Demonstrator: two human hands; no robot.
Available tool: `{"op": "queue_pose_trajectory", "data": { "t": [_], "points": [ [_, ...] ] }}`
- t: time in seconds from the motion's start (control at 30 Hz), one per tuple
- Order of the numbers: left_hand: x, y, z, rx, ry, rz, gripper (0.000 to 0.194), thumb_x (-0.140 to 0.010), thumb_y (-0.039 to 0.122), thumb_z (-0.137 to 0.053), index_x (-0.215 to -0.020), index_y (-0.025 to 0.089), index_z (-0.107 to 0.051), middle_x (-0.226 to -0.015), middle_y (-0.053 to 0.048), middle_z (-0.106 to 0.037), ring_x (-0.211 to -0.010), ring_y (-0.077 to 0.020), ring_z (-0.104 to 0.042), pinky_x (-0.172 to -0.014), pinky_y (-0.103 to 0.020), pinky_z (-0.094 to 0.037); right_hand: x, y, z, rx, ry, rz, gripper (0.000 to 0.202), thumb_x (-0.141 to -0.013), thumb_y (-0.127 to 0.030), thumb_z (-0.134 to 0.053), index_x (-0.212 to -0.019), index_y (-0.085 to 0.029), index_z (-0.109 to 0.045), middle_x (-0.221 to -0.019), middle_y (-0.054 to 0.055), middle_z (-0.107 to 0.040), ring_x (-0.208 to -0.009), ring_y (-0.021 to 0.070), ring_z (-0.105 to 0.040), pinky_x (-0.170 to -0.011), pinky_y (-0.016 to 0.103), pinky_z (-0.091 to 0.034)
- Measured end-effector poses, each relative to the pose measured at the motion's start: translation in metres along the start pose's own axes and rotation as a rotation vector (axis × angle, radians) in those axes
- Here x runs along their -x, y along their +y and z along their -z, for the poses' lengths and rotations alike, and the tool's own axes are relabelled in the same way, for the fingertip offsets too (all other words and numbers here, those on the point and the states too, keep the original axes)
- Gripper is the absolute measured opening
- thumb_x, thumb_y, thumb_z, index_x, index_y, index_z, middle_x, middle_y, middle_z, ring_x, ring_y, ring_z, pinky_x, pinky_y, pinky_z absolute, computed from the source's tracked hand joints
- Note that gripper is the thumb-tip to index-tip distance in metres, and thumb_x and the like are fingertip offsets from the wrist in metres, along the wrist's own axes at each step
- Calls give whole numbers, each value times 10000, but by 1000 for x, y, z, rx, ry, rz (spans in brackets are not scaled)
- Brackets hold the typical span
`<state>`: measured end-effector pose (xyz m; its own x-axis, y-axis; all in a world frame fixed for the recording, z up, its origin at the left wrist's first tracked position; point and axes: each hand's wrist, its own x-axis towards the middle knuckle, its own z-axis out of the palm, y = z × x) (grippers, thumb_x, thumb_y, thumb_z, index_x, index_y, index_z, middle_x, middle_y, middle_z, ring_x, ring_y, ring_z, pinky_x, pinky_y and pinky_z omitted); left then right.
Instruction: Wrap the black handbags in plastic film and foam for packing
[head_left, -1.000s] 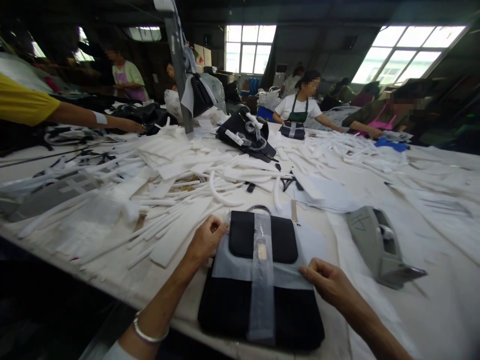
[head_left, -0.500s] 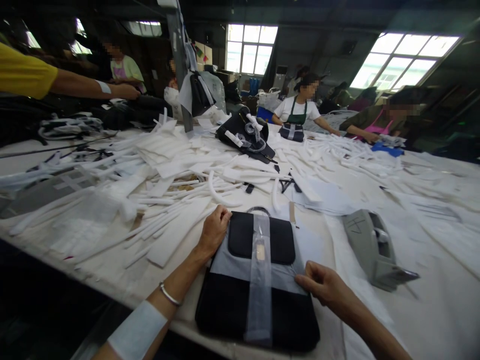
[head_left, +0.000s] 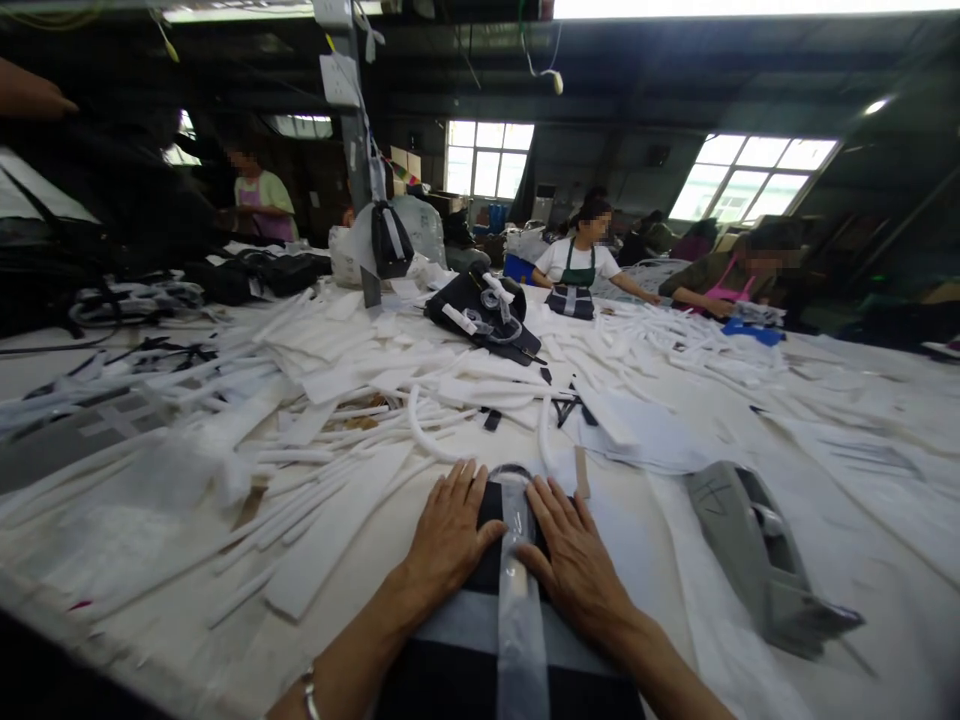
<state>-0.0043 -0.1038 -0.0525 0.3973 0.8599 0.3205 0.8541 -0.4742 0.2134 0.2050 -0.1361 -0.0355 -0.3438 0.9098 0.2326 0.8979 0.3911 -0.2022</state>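
A black and grey bag (head_left: 450, 675) lies flat at the table's near edge, with a strip of clear plastic (head_left: 523, 620) running down its middle over the flap. My left hand (head_left: 450, 530) rests flat on the upper left of the bag, fingers stretched forward. On the upper right, my right hand (head_left: 574, 560) lies flat too, its fingers spread. Both thumbs point inward, towards the plastic strip. The bag's handle (head_left: 510, 470) shows just beyond the fingertips. Neither hand grips anything.
A grey tape dispenser (head_left: 750, 550) lies to the right. White foam strips and sheets (head_left: 337, 520) cover the left and middle of the table (head_left: 180, 650). Another black bag (head_left: 484, 315) lies farther back near a metal post (head_left: 360, 170). Several people are at work across the table.
Both hands have left the bag's side edges and now lie open on its top part. The view has tilted up, and the bag sits lower in it.
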Motion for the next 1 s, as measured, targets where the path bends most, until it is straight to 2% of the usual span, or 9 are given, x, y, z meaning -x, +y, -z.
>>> {"op": "queue_pose_trajectory", "data": {
  "t": [0.13,0.33,0.43,0.53,0.67,0.73,0.83,0.9,1.0],
  "points": [
    [-1,-2,-1,52,-57,35,676,-910,530,-475,-1452,154,-328,-1493,-142,-367,-1397,-292,-295,-1127,-511,-308,8,8,-13,17,-18,-18,694,-931,-596,-380,-1495,-211,-261,-1548,55,-260,-1439,283,-183,-1171,544,-142],
    [-9,-8,23,188,-212,40,660,-943,578,-339,-1440,145,-359,-1493,-135,-367,-1394,-280,-306,-1139,-486,-283,-19,7,20,-74,-110,-102,619,-959,-574,-303,-1449,-203,-379,-1485,71,-398,-1395,276,-312,-1155,542,-208],
    [-9,-8,27,188,-199,50,680,-934,587,-359,-1449,144,-338,-1504,-151,-338,-1405,-301,-277,-1137,-521,-259,-35,2,25,-54,-75,-115,604,-960,-556,-313,-1420,-182,-428,-1453,92,-445,-1378,284,-345,-1152,550,-193],
    [-11,-16,30,225,-176,8,623,-951,552,-352,-1433,158,-368,-1491,-137,-371,-1388,-270,-322,-1132,-473,-297,-41,2,18,-81,-143,-100,595,-928,-571,-381,-1396,-213,-465,-1446,86,-454,-1358,295,-377,-1145,558,-187],
    [-26,-49,33,150,-50,43,411,-948,266,-452,-1345,160,-478,-1389,-111,-514,-1301,-211,-452,-1098,-371,-363,-55,20,20,-357,-184,-201,628,-924,-593,-322,-1390,-199,-469,-1435,93,-471,-1341,268,-408,-1134,463,-255],
    [-35,-69,31,11,-20,46,441,-885,91,-453,-1318,166,-499,-1384,-113,-515,-1300,-226,-450,-1091,-411,-361,-68,32,27,-469,-183,-246,606,-917,-588,-313,-1298,-188,-560,-1333,101,-575,-1265,265,-494,-1088,406,-326],
    [-47,-90,22,-181,-68,-33,443,-837,-12,-409,-1201,170,-581,-1295,-113,-581,-1281,-250,-465,-1090,-475,-328,-90,43,28,-491,-222,-275,513,-886,-530,-390,-1112,-162,-666,-1007,92,-714,-978,258,-643,-908,365,-454],
    [-56,-98,17,-226,-91,-68,354,-853,-8,-397,-1033,169,-645,-1112,-92,-664,-1157,-230,-561,-1092,-461,-316,-102,46,18,-505,-287,-286,411,-839,-463,-486,-993,-149,-703,-789,48,-709,-763,210,-653,-722,297,-484],
    [-71,-105,16,-241,-84,-75,274,-864,25,-433,-937,175,-649,-963,-65,-679,-974,-201,-627,-1060,-421,-345,-114,47,-5,-563,-411,-285,257,-747,-390,-610,-755,-154,-709,-567,-23,-614,-539,132,-561,-514,209,-397]
  ]
}}
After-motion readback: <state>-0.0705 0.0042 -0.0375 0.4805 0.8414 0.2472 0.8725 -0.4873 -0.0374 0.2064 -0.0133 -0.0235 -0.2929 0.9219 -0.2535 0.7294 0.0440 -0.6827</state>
